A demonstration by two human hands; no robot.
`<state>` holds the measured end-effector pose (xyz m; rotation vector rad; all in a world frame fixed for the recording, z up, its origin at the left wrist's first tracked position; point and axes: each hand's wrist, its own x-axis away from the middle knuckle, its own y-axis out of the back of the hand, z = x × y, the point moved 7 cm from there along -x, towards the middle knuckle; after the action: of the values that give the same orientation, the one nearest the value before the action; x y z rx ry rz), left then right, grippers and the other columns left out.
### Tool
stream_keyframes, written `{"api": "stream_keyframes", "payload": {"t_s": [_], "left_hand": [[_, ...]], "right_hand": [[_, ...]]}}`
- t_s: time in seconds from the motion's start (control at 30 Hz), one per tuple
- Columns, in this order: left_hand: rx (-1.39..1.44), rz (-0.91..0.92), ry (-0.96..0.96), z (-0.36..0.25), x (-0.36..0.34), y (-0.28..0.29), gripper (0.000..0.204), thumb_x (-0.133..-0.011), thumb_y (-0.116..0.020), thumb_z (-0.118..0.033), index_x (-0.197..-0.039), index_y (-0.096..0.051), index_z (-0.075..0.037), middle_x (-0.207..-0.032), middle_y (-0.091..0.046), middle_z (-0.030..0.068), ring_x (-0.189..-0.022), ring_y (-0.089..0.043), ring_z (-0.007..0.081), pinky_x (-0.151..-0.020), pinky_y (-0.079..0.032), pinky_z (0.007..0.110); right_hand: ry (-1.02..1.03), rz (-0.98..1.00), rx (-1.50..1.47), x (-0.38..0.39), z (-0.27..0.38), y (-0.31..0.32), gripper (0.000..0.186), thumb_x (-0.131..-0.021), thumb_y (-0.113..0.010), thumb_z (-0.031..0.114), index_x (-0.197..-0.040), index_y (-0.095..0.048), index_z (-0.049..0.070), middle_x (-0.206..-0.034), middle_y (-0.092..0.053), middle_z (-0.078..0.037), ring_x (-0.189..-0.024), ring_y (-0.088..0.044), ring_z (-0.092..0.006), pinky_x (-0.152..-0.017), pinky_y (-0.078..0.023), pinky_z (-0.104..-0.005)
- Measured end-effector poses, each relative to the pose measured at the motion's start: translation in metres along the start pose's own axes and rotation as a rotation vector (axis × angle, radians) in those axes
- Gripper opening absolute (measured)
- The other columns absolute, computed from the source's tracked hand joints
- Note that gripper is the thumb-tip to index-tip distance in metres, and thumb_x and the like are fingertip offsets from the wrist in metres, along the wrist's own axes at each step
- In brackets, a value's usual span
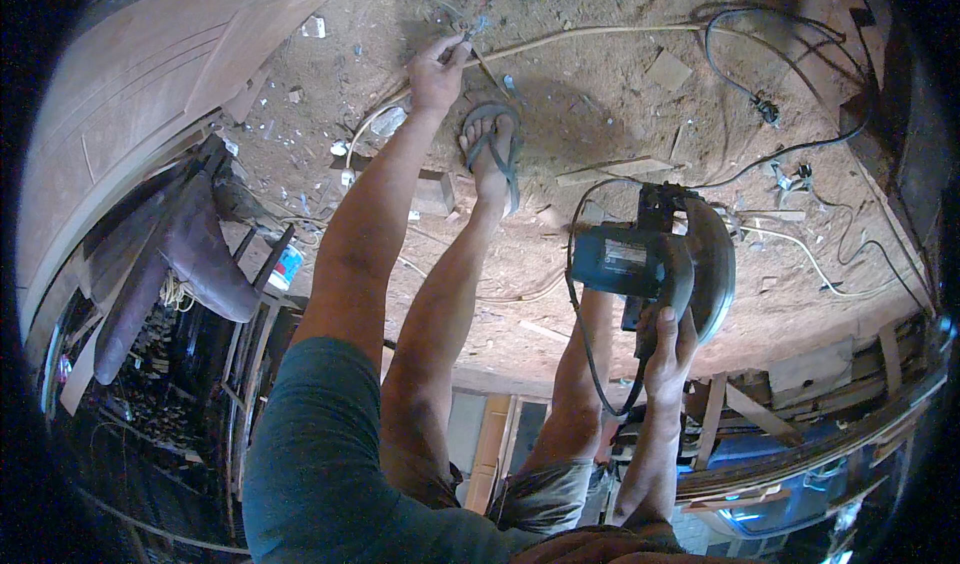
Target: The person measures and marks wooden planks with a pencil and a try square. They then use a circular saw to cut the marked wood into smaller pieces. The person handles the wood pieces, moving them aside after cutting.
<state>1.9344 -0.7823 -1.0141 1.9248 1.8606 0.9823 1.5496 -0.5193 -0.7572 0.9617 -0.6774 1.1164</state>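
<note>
My right hand [668,359] is wrapped round the rear handle of a teal circular saw [618,262], held up at the right of the middle. The saw's round blade guard [712,269] faces right, and a black cord [572,309] loops down from its handle. My left hand [438,72] is stretched far forward, thumb and fingers pinched together. A thin tan cord [484,68] runs from its fingertips; its end is too small to make out. Just below that hand, my foot in a dark flip-flop [512,169] stands on the dirt floor [590,114].
A black cord with a plug [766,110] lies at the far right. A pale cable [600,31] crosses the floor. Wood offcuts [612,171] and litter are scattered about. Wooden panels [170,54] lean at the left, above a dark saddle-shaped piece [205,249]. Timber [765,414] lies at the lower right.
</note>
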Motion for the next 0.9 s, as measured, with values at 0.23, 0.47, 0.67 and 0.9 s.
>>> {"api": "stream_keyframes", "payload": {"t_s": [0.23, 0.47, 0.67, 0.9], "left_hand": [[-0.1, 0.001, -0.003, 0.009, -0.001, -0.001, 0.026, -0.093, -0.075, -0.025, -0.109, -0.076, -0.004, -0.088, -0.074, 0.0155, -0.076, -0.07, 0.0243, -0.072, -0.055, 0.036], [-0.41, 0.039, -0.133, 0.008, -0.003, 0.007, 0.051, -0.095, -0.071, -0.039, -0.13, -0.064, -0.003, -0.086, -0.074, 0.0162, -0.077, -0.072, 0.0326, -0.075, -0.056, 0.044], [-0.543, -0.087, -0.214, -0.059, 0.039, 0.016, 0.069, -0.095, -0.068, -0.046, -0.14, -0.052, 0.004, -0.132, -0.058, 0.0289, -0.122, -0.057, 0.044, -0.102, -0.046, 0.052], [-0.222, 0.934, 0.234, -0.103, 0.175, -0.128, 0.068, -0.096, -0.062, -0.058, -0.129, -0.064, 0.001, -0.126, -0.065, 0.0298, -0.116, -0.064, 0.0437, -0.099, -0.05, 0.049]], "right_hand": [[-0.11, 0.071, -0.054, 0.002, -0.015, 0.007, 0.037, -0.106, -0.054, 0.035, -0.118, -0.059, 0.001, -0.091, -0.059, -0.002, -0.083, -0.049, -0.0143, -0.071, -0.041, -0.0314], [-0.051, 0.013, -0.099, 0.006, -0.007, 0.008, 0.039, -0.108, -0.048, 0.043, -0.097, -0.059, 0.007, -0.074, -0.052, 0.0, -0.062, -0.041, -0.0083, -0.056, -0.032, -0.0271], [-0.13, -0.078, -0.099, 0.041, 0.0, 0.026, 0.037, -0.105, -0.055, 0.043, -0.1, -0.06, 0.007, -0.078, -0.054, 0.001, -0.068, -0.045, -0.0089, -0.059, -0.036, -0.0278], [-0.175, 0.125, -0.136, 0.159, 0.013, 0.064, 0.049, -0.102, -0.064, 0.026, -0.135, -0.053, -0.009, -0.121, -0.062, -0.026, -0.115, -0.06, -0.03, -0.097, -0.05, -0.04]]}}
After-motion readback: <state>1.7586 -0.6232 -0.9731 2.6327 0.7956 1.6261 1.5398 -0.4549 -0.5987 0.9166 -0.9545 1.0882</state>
